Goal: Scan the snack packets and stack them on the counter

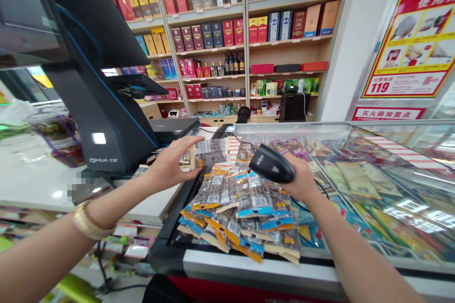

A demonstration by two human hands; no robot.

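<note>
Freezer is carrying a heap of packets.
Above it, the right hand is gripping a scanner; the left hand is pinching one packet left of the scanner's nose, long axis running crosswise.

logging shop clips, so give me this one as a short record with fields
left hand: this hand grips one packet between thumb and fingers
right hand: this hand holds a black scanner, head end toward that packet
pile: similar packets, many with orange or blue strips
support: near left part of a glass-topped case
left side: dark monitor stand on a pale counter
background: shelves of boxes and bottles
right wall: red-and-yellow poster
</note>
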